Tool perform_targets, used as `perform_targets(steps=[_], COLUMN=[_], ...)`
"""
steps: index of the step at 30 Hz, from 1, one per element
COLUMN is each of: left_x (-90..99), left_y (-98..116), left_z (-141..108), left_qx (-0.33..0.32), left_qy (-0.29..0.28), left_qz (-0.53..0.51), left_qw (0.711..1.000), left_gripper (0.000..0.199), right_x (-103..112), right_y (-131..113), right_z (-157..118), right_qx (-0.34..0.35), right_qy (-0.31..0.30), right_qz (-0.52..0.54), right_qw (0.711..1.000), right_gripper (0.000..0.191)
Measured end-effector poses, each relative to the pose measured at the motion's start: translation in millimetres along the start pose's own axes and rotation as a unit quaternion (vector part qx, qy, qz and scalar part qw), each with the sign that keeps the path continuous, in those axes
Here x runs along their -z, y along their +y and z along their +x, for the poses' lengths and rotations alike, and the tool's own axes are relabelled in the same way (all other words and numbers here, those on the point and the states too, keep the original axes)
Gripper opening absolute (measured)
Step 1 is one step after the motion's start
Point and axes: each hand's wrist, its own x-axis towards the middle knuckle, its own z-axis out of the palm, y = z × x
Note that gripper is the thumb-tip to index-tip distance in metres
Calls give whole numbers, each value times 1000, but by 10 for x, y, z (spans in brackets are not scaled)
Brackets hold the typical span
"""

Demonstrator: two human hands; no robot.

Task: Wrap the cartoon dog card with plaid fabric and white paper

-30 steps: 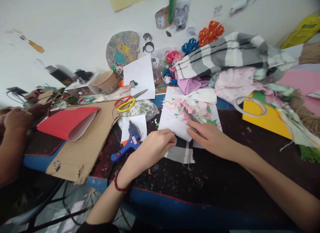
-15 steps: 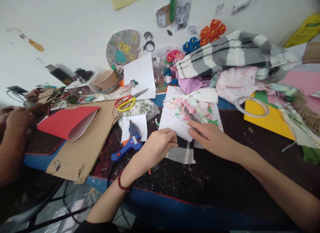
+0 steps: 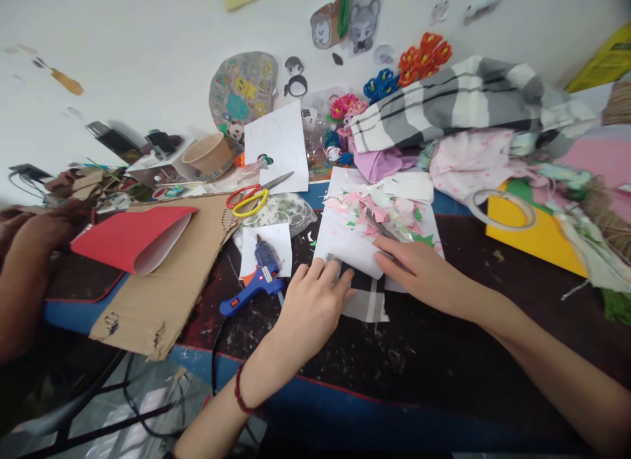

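Observation:
My right hand [image 3: 426,271] grips the lifted, curled near edge of a sheet of white paper [image 3: 351,248] between thumb and fingers. Pink, green and white paper scraps [image 3: 377,209] lie heaped on the sheet's far part. My left hand [image 3: 315,301], palm down with fingers apart, rests at the sheet's near left, over a grey and black checked cloth piece [image 3: 367,304]. Part of that cloth is hidden under the paper and my fingers. A blue hot glue gun [image 3: 256,289] lies left of my left hand, its nozzle over a small white paper.
Scissors [image 3: 249,202] with red and yellow handles lie behind the glue gun. Cardboard [image 3: 152,308] and a rolled red sheet [image 3: 131,239] are at left, beside another person's hands [image 3: 42,232]. A tape roll [image 3: 503,209], yellow card and piled fabric [image 3: 453,110] stand right.
My left hand has uncurled from a closed pinch at the paper's edge and spread its fingers over the cloth. My right hand keeps hold of the lifted paper edge.

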Motion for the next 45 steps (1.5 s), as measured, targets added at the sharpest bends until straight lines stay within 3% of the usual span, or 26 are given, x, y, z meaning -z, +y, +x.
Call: perform_targets(steps=[7, 14, 21, 32, 45], left_x=[17, 159, -17, -151, -214], left_y=[44, -53, -52, -38, -92], left_z=[-133, -171, -94, -9, 52], left_qx=[-5, -7, -10, -44, -31], left_qy=[-1, -5, 37, 104, 103], left_qz=[4, -60, 3, -13, -81], left_qw=[1000, 998, 999, 993, 991], left_gripper=[37, 27, 28, 22, 24], right_x=[3, 7, 5, 4, -7], right_y=[3, -5, -8, 6, 25], right_z=[-10, -5, -9, 9, -3], right_qx=[-2, -7, 0, -4, 1], right_qy=[-1, -6, -3, -8, -8], right_qz=[-4, 7, 14, 16, 18], right_qw=[1000, 1000, 1000, 1000, 1000], right_gripper=[25, 29, 28, 28, 27])
